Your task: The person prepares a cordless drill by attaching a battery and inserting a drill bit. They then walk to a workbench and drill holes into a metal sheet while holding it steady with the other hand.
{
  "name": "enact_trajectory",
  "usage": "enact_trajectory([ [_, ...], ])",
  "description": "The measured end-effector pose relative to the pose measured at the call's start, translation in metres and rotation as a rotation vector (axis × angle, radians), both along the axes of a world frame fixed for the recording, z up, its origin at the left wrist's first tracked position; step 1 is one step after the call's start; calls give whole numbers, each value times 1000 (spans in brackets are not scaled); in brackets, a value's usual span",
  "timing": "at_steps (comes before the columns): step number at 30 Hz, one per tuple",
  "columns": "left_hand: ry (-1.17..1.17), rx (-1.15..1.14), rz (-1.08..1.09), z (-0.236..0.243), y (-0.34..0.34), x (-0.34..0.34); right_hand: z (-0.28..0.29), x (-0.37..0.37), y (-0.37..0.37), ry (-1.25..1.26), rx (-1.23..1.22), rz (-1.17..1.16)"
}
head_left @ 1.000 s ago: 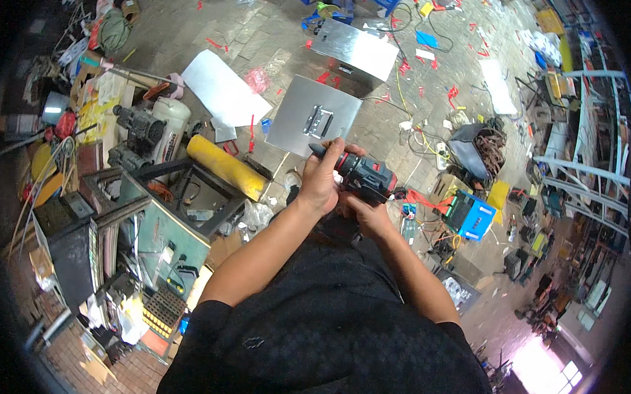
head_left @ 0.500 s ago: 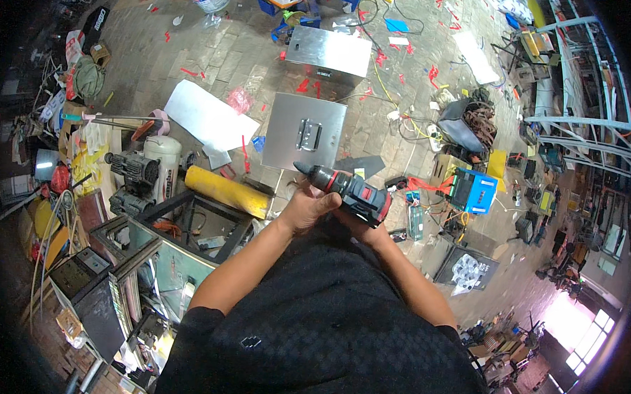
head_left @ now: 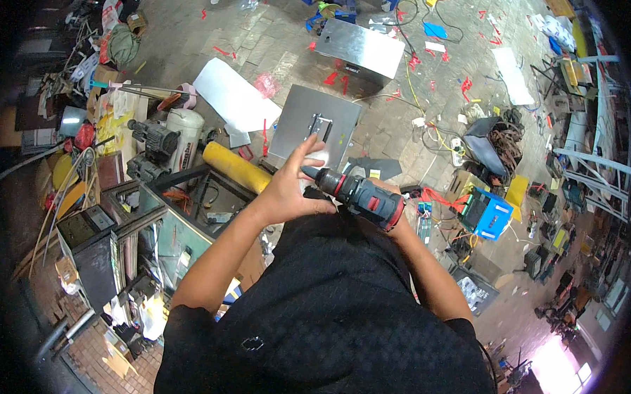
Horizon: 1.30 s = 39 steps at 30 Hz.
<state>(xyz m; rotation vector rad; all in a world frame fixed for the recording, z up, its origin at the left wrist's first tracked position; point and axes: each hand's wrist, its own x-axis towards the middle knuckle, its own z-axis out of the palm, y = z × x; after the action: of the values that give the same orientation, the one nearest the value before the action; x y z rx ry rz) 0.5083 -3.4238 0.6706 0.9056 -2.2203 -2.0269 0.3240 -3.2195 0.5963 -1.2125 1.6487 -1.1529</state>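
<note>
Presently, just in front of the black shirt [head_left: 332, 310], the right hand [head_left: 399, 227] is gripping the power drill [head_left: 366, 198], its hold being mostly hidden behind the tool, so nobody could be telling whether the trigger is being pressed. The left hand [head_left: 288, 187] is standing open, thumb and fingers [head_left: 302, 153] apart around the drill's pointed nose [head_left: 309, 171]; whether skin is touching it is remaining unclear. Were the chuck [head_left: 330, 180] spinning, that closeness could be getting the fingers nipped. Both forearms [head_left: 217, 263] are reaching forward, elbows bending outward, wrists converging on the drill, which is hanging above the floor [head_left: 265, 57] and pointing leftward, appearing by the near right corner of a silver panel [head_left: 290, 125]. A loosening right grip could be letting the drill fall, denting that panel or its handle [head_left: 327, 130]. Beyond, a silver box [head_left: 361, 40] is standing toward the floor's far side, red scraps [head_left: 330, 78] lying before its near edge, where a foot could be slipping.
</note>
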Motion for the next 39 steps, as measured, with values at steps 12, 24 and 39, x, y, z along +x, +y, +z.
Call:
enact_trajectory([
  [12, -382, -602, -807, 43, 25, -102, 15, -46, 23, 151, 68, 31],
  [24, -11, -950, -287, -39, 53, -88, -27, -46, 31, 1, 325, -59],
  [39, -562, -813, 66, -253, -38, -32, -176, -52, 5, -894, 740, -433],
])
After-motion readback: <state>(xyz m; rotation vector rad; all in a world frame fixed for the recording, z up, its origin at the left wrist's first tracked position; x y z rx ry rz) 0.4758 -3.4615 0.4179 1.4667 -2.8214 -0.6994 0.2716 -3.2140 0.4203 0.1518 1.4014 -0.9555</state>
